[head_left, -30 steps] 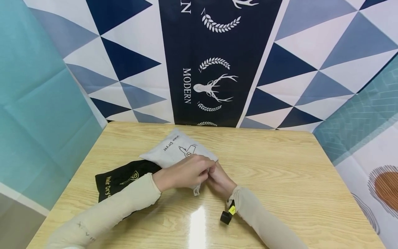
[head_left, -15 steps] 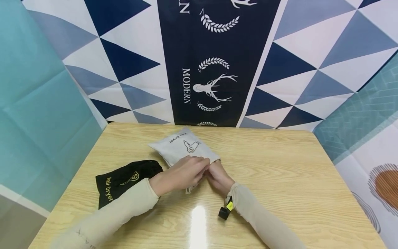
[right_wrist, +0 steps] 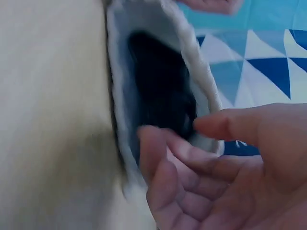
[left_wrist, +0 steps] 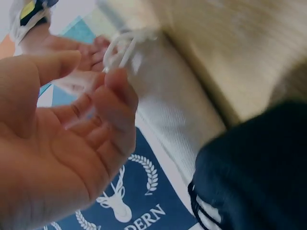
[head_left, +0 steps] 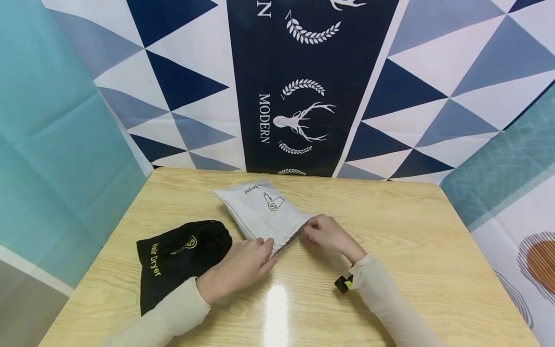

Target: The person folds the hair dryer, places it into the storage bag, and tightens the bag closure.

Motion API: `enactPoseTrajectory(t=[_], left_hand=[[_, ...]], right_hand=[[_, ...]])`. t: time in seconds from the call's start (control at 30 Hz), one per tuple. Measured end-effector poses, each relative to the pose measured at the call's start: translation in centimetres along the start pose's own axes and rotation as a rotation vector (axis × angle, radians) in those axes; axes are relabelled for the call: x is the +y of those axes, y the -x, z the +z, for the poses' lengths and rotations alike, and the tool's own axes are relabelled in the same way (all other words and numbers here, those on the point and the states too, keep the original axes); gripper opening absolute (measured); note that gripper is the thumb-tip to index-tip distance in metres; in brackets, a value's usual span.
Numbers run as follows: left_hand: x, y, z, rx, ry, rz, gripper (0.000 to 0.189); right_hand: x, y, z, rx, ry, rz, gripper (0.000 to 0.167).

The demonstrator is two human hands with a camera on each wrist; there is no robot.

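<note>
A pale grey drawstring bag (head_left: 270,212) printed with "Dryer" and a dryer drawing lies on the table, its mouth facing me. Close to the mouth's left end is my left hand (head_left: 243,267); in the left wrist view its fingers bend loosely, with a gap to the thumb, beside the white drawstring (left_wrist: 120,48). My right hand (head_left: 331,236) is at the mouth's right end. In the right wrist view, its thumb and bent fingers stand apart in front of the rim. A dark object (right_wrist: 160,81) sits inside the gaping bag; its full shape is hidden.
A black "Hair Dryer" drawstring bag (head_left: 182,255) lies left of the grey bag, beside my left forearm. The wooden table (head_left: 390,226) stretches to the right. Patterned cloth (head_left: 303,58) hangs behind the table's far edge.
My hands, earlier close together at the grey bag's mouth, have moved apart, left hand leftward and right hand rightward. The mouth has widened, and the bag lies slightly farther right.
</note>
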State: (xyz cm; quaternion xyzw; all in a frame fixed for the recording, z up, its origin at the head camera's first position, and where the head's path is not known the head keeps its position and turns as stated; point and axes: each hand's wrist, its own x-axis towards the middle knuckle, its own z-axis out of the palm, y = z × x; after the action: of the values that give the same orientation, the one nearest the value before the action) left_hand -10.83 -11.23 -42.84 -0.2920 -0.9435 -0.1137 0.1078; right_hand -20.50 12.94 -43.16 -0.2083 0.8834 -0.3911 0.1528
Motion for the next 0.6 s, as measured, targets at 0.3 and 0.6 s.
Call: enactPoseTrajectory(t=[0.3, 0.6], left_hand=[[0.9, -0.1, 2.5, -0.009, -0.066, -0.242, 0.035], [1.0, 0.9, 2.5, -0.062, -0.022, -0.266, 0.021]], right_hand=[[3.0, -0.7, -0.1, -0.005, 0.092, 0.019, 0.04], [4.1, -1.6, 0.2, -0.006, 0.018, -0.047, 0.017]])
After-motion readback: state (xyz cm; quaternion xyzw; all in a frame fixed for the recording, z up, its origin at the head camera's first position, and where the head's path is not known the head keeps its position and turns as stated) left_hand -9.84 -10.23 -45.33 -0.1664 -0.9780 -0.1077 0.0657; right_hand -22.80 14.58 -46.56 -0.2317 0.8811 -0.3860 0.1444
